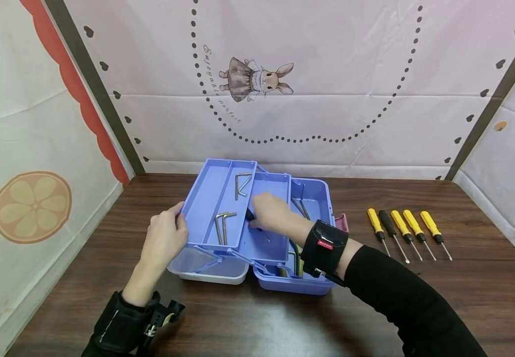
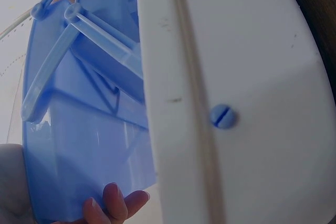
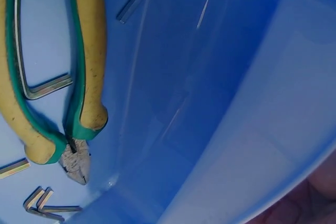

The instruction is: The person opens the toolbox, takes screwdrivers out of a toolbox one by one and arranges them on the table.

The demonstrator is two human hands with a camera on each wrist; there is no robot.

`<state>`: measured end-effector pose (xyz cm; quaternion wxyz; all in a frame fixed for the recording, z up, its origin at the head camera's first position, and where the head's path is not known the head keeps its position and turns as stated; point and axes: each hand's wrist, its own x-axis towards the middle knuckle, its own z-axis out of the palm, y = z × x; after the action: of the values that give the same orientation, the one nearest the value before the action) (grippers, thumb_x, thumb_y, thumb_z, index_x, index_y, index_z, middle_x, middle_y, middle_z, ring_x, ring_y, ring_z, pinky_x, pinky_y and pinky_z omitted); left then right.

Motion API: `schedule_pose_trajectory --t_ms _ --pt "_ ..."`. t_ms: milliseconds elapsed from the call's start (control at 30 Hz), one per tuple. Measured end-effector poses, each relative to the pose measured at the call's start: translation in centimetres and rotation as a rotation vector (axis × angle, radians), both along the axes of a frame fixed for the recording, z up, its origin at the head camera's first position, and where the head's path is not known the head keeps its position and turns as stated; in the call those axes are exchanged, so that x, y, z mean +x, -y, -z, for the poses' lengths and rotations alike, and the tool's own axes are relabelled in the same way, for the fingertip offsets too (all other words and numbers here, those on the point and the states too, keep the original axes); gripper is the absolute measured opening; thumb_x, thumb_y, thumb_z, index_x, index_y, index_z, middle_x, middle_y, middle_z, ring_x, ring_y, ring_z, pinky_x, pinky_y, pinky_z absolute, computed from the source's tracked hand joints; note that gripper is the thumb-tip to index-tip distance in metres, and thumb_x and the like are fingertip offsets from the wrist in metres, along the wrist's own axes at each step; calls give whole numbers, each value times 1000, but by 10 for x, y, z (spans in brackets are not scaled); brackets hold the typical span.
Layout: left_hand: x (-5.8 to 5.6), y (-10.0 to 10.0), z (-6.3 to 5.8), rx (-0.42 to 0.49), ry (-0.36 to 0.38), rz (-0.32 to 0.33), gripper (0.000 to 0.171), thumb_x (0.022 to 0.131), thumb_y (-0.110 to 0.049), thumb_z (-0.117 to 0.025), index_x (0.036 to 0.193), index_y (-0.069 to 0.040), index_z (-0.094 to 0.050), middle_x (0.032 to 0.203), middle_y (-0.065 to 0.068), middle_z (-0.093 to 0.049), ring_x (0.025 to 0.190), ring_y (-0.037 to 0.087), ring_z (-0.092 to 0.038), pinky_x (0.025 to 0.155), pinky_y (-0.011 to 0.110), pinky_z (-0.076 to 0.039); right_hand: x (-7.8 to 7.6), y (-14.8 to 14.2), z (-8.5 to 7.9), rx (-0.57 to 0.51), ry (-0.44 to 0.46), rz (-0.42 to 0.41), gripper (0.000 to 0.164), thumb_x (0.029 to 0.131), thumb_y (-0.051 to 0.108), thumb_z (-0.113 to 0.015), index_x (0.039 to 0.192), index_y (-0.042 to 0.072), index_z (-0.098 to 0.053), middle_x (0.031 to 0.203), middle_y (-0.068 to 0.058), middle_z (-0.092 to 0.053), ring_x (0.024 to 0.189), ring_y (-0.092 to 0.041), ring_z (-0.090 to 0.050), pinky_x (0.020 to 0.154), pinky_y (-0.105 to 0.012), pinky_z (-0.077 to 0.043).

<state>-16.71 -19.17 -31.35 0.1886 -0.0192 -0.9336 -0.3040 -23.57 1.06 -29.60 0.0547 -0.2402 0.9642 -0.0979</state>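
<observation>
A blue toolbox (image 1: 290,285) stands opened out, its two trays fanned to the left. My left hand (image 1: 163,235) grips the left edge of the upper tray (image 1: 201,208), with fingertips showing under it in the left wrist view. Over the lower tray (image 1: 277,183), my right hand (image 1: 272,213) holds a black-handled screwdriver (image 1: 249,215), mostly hidden by the hand. Several hex keys (image 1: 224,228) lie in the upper tray. In the right wrist view, pliers (image 3: 93,40) with yellow-green handles lie in the box bottom beside more hex keys (image 3: 50,86).
The pale lid (image 1: 210,270) lies folded out under the trays. A pink latch (image 1: 342,223) sticks out on the box's right side. Further right, several yellow screwdrivers (image 1: 375,220) and one black screwdriver (image 1: 387,223) lie in a row. Printed cloth walls (image 1: 329,64) surround the wooden table (image 1: 222,322).
</observation>
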Motion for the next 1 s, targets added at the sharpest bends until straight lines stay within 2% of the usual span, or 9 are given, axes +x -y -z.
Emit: schedule_pose_trajectory --t_ms 200,467,767,1000 --pt "1 0 -1 14 23 6 36 89 -1 -38 119 17 -45 108 35 -52 90 41 -57 67 49 -48 1 -6 -1 -15 -19 3 20 75 19 -70 80 5 -57 68 -3 -52 60 -14 -50 51 -23 -42" --pt "2 -1 0 15 25 6 36 89 -1 -38 119 17 -44 108 35 -52 91 41 -56 68 48 -48 -3 -11 -2 -27 -16 17 19 76 13 -68 87 1 -58 74 -6 -55 63 -15 -52 54 -25 -44" --pt "2 0 -1 20 22 6 36 89 -1 -38 119 17 -45 109 35 -51 91 41 -56 67 48 -48 -7 -23 -16 -56 11 28 18 73 14 -70 71 4 -55 63 -3 -53 56 -14 -50 50 -23 -41" --pt "1 -1 0 17 15 8 36 89 -1 -38 119 17 -45 107 35 -52 91 41 -57 67 49 -48 -10 -44 -30 -96 87 75 13 76 12 -65 69 1 -68 52 -3 -59 47 -14 -57 45 -20 -44"
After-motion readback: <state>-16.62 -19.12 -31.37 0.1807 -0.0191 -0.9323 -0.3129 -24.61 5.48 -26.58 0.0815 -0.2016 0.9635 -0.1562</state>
